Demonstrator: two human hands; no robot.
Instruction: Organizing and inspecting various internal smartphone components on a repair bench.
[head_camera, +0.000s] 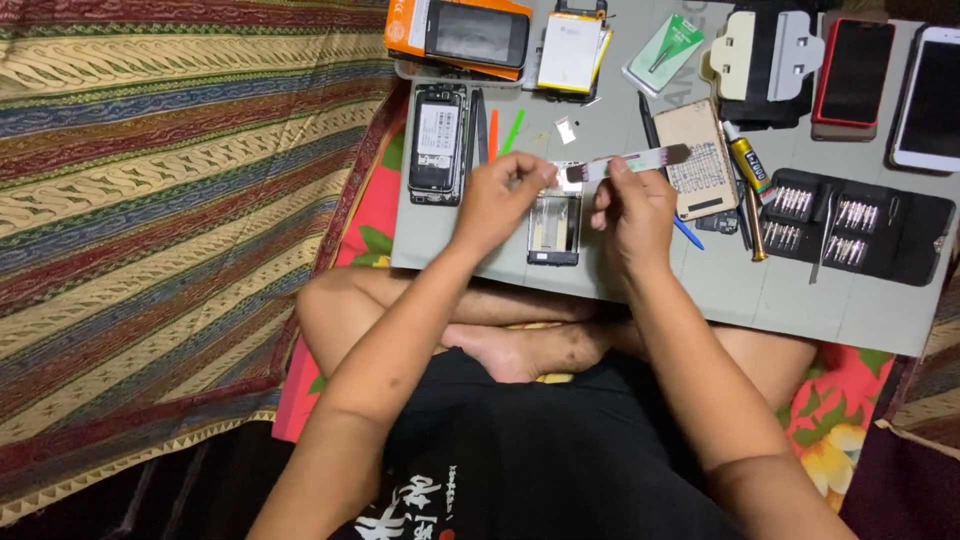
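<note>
The person sits cross-legged with a grey work mat (700, 285) across the lap, both hands raised just above it. The left hand (495, 205) is curled nearly shut, its fingertips pinching a small silvery part (569, 180), too small for me to tell what it is. The right hand (632, 210) is closed around the handle of a flat brush (640, 160), whose dark bristles point away to that hand's right. Directly beneath and between the two hands lies an opened phone frame (554, 230) on the mat. Beyond the left hand, further out, rests another opened phone body (438, 140), with a green pry stick (512, 132) just beside it. To the right of the right hand sits a tan card of small parts (698, 160), and well past that a black screwdriver bit case (850, 225).
</note>
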